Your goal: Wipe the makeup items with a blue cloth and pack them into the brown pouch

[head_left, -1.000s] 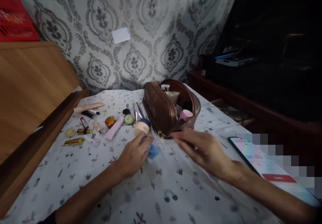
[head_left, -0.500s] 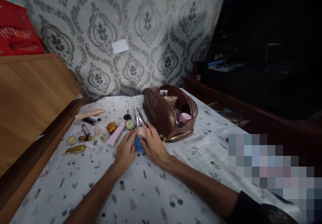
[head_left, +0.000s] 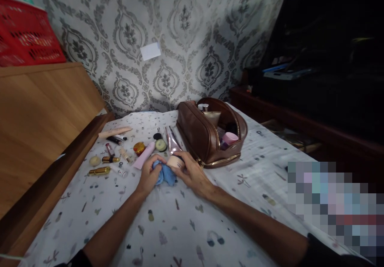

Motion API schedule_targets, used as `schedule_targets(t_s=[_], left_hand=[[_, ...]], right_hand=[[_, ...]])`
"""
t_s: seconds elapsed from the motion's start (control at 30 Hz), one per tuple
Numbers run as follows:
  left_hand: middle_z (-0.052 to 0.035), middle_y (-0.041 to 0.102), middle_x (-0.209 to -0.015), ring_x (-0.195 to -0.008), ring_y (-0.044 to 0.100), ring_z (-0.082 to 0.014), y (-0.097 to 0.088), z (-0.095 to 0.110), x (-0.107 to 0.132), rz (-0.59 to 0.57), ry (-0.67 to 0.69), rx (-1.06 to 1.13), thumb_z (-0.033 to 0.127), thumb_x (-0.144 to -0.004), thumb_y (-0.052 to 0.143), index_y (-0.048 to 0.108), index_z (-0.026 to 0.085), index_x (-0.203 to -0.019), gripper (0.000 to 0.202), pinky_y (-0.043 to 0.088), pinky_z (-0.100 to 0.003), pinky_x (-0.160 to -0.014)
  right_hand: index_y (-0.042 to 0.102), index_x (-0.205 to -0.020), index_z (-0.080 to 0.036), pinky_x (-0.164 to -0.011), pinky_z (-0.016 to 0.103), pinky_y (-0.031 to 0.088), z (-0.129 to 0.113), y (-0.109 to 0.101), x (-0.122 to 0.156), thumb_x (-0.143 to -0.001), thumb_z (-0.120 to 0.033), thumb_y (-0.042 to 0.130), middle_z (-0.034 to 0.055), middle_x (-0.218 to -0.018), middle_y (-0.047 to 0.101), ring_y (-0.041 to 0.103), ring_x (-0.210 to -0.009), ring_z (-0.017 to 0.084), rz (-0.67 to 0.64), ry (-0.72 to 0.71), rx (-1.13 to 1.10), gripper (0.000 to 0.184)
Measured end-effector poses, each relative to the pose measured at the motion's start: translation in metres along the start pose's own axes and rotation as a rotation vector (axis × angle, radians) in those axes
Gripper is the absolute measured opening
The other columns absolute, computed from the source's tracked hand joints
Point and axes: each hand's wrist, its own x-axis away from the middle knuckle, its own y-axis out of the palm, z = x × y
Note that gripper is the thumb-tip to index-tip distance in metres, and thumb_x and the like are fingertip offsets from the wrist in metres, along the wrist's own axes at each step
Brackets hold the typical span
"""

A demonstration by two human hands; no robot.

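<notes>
My left hand (head_left: 150,173) is closed on a crumpled blue cloth (head_left: 167,175). In my right hand (head_left: 193,175) is a small peach-coloured cosmetic jar (head_left: 175,162) with a dark edge at its top, held tilted beside the cloth. Just beyond it lies a shiny pink squeeze tube (head_left: 173,142). A lilac tube (head_left: 144,155) rests to the left of my left hand, near a pale green round jar (head_left: 161,145) and an amber jar (head_left: 139,148). The brown makeup bag (head_left: 196,129) stands unzipped behind my right hand, with a pink-lidded jar (head_left: 230,138) and other cosmetics inside.
Several lipsticks and small tubes, among them a gold tube (head_left: 99,171), lie on the patterned sheet (head_left: 162,227) at left. A wooden cabinet (head_left: 45,103) with a red basket (head_left: 33,35) borders the left side. Patterned wall stands behind; a dark shelf (head_left: 270,115) is at right.
The peach jar has been raised and turned in my right hand. My left hand has gathered up the blue cloth, which was mostly hidden beneath my hands. The whole view has shifted slightly.
</notes>
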Motion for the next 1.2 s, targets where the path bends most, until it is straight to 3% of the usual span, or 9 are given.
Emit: schedule_targets(t_s=[0.1, 0.23, 0.33, 0.43, 0.57, 0.8, 0.9, 1.03, 1.2], left_hand=[[0.002, 0.059, -0.072, -0.061, 0.049, -0.012, -0.001, -0.002, -0.001, 0.031, -0.011, 0.084, 0.02, -0.074, 0.051, 0.061, 0.017, -0.081, 0.013, 0.039, -0.022, -0.057], [-0.0031, 0.068, -0.096, -0.094, 0.062, -0.0184, -0.001, -0.003, -0.001, 0.112, 0.101, 0.138, 0.026, -0.083, 0.056, 0.065, 0.017, -0.095, 0.018, 0.047, -0.027, -0.087], [-0.0063, 0.069, -0.109, -0.111, 0.061, -0.0221, 0.0, -0.003, 0.0, 0.001, 0.172, 0.14, 0.038, -0.087, 0.06, 0.067, 0.017, -0.108, 0.03, 0.044, -0.031, -0.101], [-0.0075, 0.07, -0.113, -0.111, 0.062, -0.0232, 0.002, -0.002, 0.0, -0.134, 0.179, 0.128, 0.043, -0.083, 0.067, 0.064, 0.017, -0.122, 0.046, 0.047, -0.033, -0.1], [-0.0083, 0.071, -0.113, -0.106, 0.065, -0.0222, 0.003, 0.0, 0.003, -0.167, 0.146, 0.072, 0.045, -0.086, 0.063, 0.068, 0.016, -0.112, 0.039, 0.049, -0.032, -0.095], [-0.0093, 0.07, -0.105, -0.102, 0.064, -0.0216, 0.004, -0.001, 0.008, 0.067, 0.285, -0.328, 0.039, -0.1, 0.037, 0.062, 0.018, -0.106, 0.033, 0.047, -0.035, -0.094], [-0.0092, 0.069, -0.093, -0.093, 0.063, -0.0243, 0.002, -0.006, 0.005, 0.031, 0.267, -0.466, 0.037, -0.099, 0.039, 0.063, 0.019, -0.09, 0.031, 0.047, -0.038, -0.09], [-0.003, 0.065, -0.077, -0.075, 0.061, -0.019, -0.005, -0.009, -0.001, 0.035, 0.224, -0.444, 0.033, -0.095, 0.045, 0.061, 0.02, -0.081, 0.025, 0.048, -0.031, -0.076], [-0.0019, 0.06, -0.078, -0.072, 0.058, -0.0147, -0.01, 0.009, 0.002, 0.272, 0.193, -0.174, 0.039, -0.1, 0.036, 0.059, 0.019, -0.089, 0.032, 0.047, -0.025, -0.07]], right_hand=[[0.043, -0.137, -0.019, -0.104, 0.046, 0.048, -0.001, 0.0, 0.001, -0.088, -0.027, 0.062, 0.0146, -0.132, 0.057, 0.057, -0.122, 0.027, -0.022, -0.061, -0.014, 0.054], [0.034, -0.148, -0.024, -0.117, 0.048, 0.035, -0.001, 0.002, 0.006, -0.086, -0.009, 0.057, 0.0121, -0.146, 0.048, 0.036, -0.143, 0.025, -0.152, -0.36, 0.047, 0.067], [0.023, -0.154, -0.026, -0.119, 0.048, 0.031, 0.002, 0.007, 0.009, -0.085, -0.008, 0.057, 0.0127, -0.157, 0.033, 0.025, -0.15, 0.025, -0.175, -0.465, 0.06, 0.079], [0.016, -0.157, -0.027, -0.118, 0.048, 0.033, 0.007, 0.013, 0.011, -0.085, -0.017, 0.064, 0.0151, -0.159, 0.023, 0.026, -0.149, 0.027, -0.066, -0.36, 0.036, 0.087], [0.013, -0.156, -0.027, -0.114, 0.051, 0.038, 0.015, 0.02, 0.011, -0.08, -0.025, 0.072, 0.0163, -0.153, 0.033, 0.036, -0.144, 0.031, 0.025, -0.212, 0.079, 0.096], [0.024, -0.15, -0.015, -0.089, 0.05, 0.054, 0.013, 0.016, 0.006, -0.073, -0.039, 0.073, 0.0193, -0.12, 0.064, 0.066, -0.109, 0.036, -0.029, -0.081, 0.231, 0.094], [0.028, -0.148, -0.014, -0.079, 0.042, 0.056, 0.008, 0.014, 0.004, -0.076, -0.039, 0.067, 0.0139, -0.105, 0.069, 0.07, -0.091, 0.03, -0.032, -0.064, 0.185, 0.085], [0.042, -0.133, -0.016, -0.067, 0.035, 0.055, 0.004, 0.014, 0.003, -0.074, -0.043, 0.067, 0.0091, -0.096, 0.07, 0.071, -0.078, 0.025, -0.017, 0.029, 0.128, 0.069], [0.051, -0.114, -0.02, -0.066, 0.033, 0.054, 0.006, 0.013, 0.002, -0.073, -0.037, 0.069, 0.0057, -0.092, 0.069, 0.069, -0.075, 0.023, -0.024, -0.006, 0.111, 0.048]])
